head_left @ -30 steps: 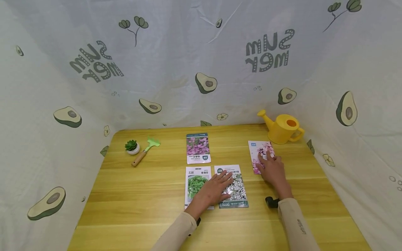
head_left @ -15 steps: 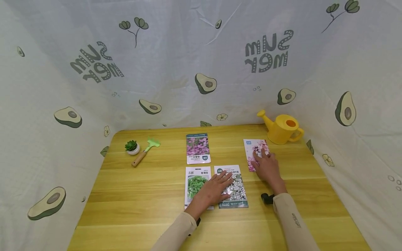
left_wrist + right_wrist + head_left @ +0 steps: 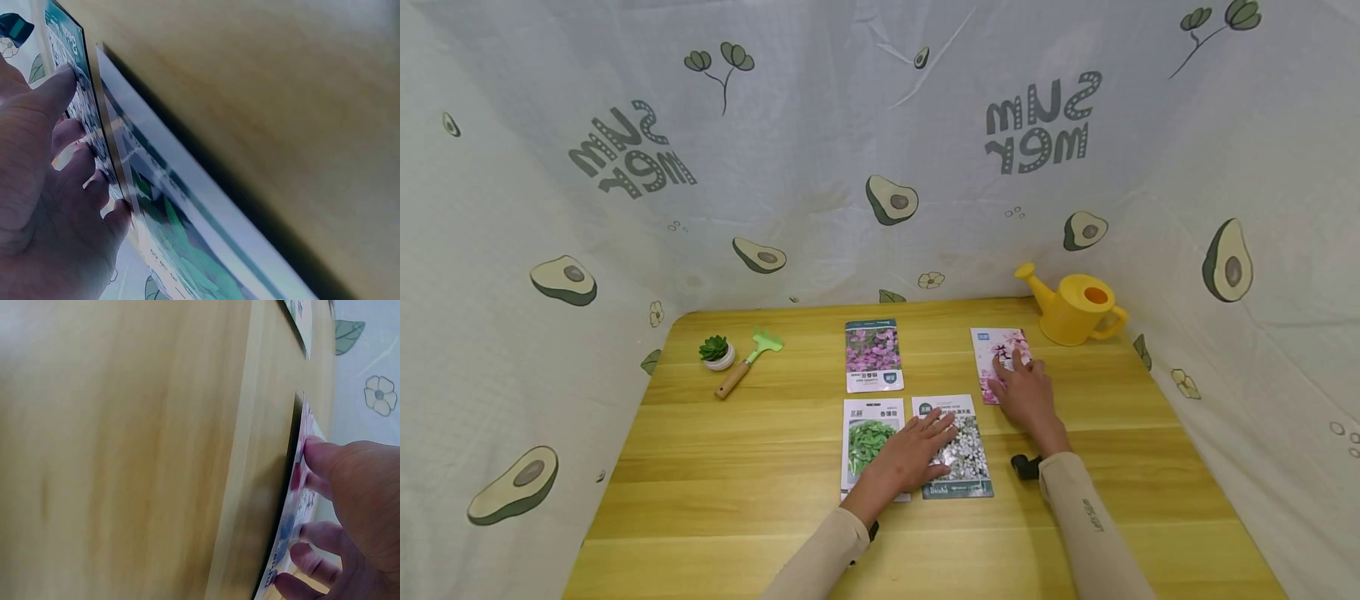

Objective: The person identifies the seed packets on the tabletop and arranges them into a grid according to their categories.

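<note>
My left hand [image 3: 913, 452] rests with spread fingers on a seed packet with white flowers [image 3: 966, 450]. Its wrist passes over a seed packet with green leaves [image 3: 868, 442], hiding part of it. In the left wrist view, the left fingertips [image 3: 65, 78] touch the white-flower packet. My right hand [image 3: 1028, 396] presses its fingertips on a pink flower seed packet [image 3: 992, 346] lying flat on the table. The right wrist view has the thumb and fingers spread along the pink packet's surface [image 3: 294, 506].
A purple-flower seed packet [image 3: 872, 354] lies behind the green-leaf one. At the back right stands a yellow watering can [image 3: 1075, 312]. On the left are a small potted succulent [image 3: 717, 352] and a green hand rake [image 3: 748, 364] with a wooden handle. Patterned cloth [image 3: 820, 150] surrounds the wooden table [image 3: 730, 467].
The pink flower packet has slid left and slightly away across the table under my right hand. My left hand and the other packets have stayed in place.
</note>
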Motion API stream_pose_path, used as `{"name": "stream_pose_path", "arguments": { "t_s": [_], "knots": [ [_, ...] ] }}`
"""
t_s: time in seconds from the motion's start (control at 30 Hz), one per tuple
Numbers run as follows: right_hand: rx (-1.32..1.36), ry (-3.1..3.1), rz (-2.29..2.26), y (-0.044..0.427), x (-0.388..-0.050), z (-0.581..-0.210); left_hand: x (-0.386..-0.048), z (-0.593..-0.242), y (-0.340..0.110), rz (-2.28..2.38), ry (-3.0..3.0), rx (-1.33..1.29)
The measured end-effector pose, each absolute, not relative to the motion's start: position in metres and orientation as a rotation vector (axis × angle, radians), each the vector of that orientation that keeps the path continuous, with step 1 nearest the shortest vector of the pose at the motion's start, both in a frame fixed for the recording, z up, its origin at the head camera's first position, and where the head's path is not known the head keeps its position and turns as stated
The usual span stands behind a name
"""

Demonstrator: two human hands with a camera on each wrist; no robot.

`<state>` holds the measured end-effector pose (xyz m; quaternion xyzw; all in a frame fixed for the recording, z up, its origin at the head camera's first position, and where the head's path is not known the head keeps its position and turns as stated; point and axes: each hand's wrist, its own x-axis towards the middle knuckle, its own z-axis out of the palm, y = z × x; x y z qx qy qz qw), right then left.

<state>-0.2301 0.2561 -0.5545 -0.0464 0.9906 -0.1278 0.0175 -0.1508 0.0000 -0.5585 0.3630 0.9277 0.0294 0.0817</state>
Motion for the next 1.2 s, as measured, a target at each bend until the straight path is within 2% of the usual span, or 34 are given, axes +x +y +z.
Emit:
{"name": "stream_pose_path", "arguments": {
  "t_s": [1.2],
  "knots": [
    [-0.202, 3.083, -0.412, 0.222, -0.253, -0.552, -0.151, -0.558, 0.0, 0.094, 2.767, 1.077]
  ]
}}
